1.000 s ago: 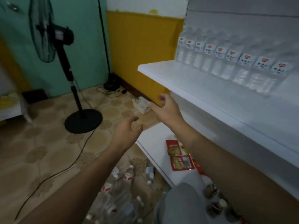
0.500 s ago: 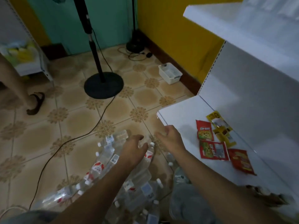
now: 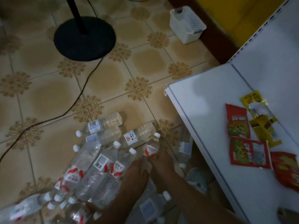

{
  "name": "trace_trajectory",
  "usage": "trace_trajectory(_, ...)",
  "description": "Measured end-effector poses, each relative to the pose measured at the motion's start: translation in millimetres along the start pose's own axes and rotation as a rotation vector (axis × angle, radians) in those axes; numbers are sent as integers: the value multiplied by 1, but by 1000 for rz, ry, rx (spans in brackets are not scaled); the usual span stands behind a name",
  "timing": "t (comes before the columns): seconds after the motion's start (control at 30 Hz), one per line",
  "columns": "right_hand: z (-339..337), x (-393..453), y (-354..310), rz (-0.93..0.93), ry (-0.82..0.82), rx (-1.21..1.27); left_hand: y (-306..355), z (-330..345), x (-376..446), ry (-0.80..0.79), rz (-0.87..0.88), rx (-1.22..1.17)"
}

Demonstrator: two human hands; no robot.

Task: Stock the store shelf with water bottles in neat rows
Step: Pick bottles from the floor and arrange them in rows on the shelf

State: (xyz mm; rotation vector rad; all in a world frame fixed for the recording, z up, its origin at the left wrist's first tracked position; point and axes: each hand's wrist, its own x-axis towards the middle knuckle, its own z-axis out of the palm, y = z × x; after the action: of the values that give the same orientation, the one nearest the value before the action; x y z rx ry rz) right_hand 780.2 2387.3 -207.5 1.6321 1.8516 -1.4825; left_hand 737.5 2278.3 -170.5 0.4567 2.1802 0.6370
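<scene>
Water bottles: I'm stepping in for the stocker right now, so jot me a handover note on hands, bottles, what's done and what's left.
Right hand: down in the pile, fingers apparently curled round an upright bottle with a red label.
Left hand: down among the bottles beside it; its grip cannot be made out.
Bottles: a loose heap lies on the tiled floor, left of the lower shelf.
Lower shelf holds only snack packets in this view, no bottles.
Done: nothing visible here.
Left: lift bottles from the floor and line them up in rows on the shelving.
</scene>
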Motion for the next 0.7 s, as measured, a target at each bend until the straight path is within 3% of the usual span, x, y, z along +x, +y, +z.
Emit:
trace_trajectory(0.2,37,48,10,167,70,21,-33,30,35,-46,29,-77)
trace_trajectory(0.4,45,70,24,227,69,40,-42,49,61,-59,-57,-167)
trace_trajectory(0.53,33,55,17,167,168,104,-27,45,51,-46,-24,-145)
trace_trajectory(0.7,-14,9,-31,-45,230,157,30,1,22,16,-10,-271)
